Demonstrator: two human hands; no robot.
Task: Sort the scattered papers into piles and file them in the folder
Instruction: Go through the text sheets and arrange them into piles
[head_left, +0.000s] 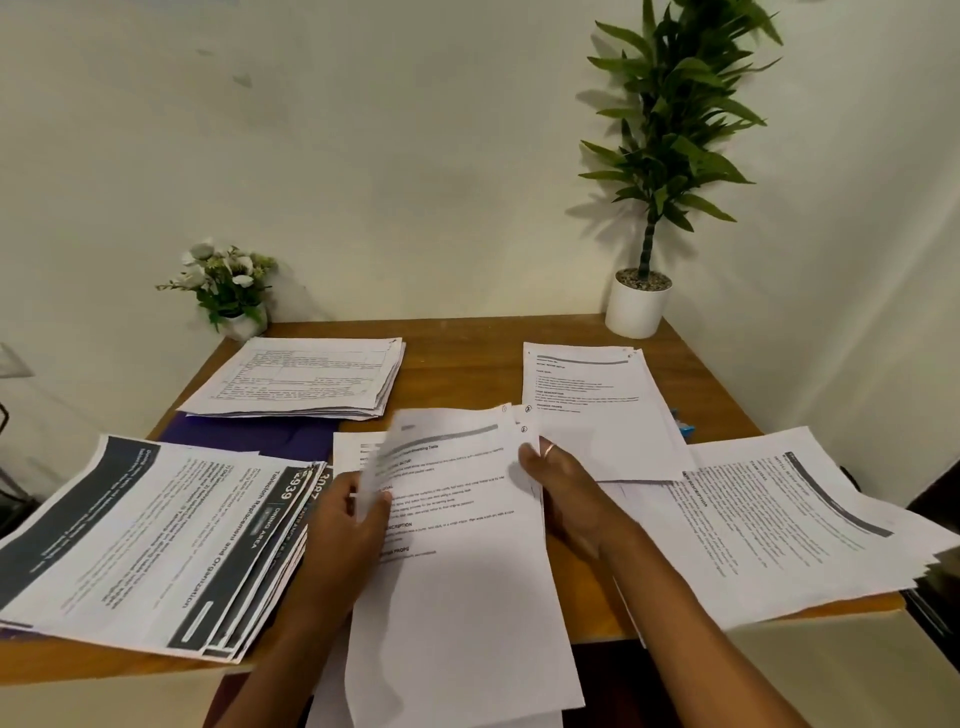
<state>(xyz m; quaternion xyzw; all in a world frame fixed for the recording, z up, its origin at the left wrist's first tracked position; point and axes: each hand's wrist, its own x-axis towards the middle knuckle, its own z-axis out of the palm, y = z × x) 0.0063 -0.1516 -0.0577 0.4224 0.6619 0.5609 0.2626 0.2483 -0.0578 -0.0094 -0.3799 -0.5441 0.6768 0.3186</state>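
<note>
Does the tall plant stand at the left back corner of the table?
No, the tall plant stands at the right back corner of the table; the flowers are at the left one.

A: What did the person hold?
B: A sheaf (467, 571) of printed sheets. The left hand (353, 525) pinched its blurred left edge; the right hand (556, 488) gripped its right edge, thumb on top.
A: And around the sheaf?
B: A dark-banded pile (156, 530) lay just left of it, a fanned stack (779, 519) to its right, and a purple folder (260, 434) beyond it, leftward.
</note>
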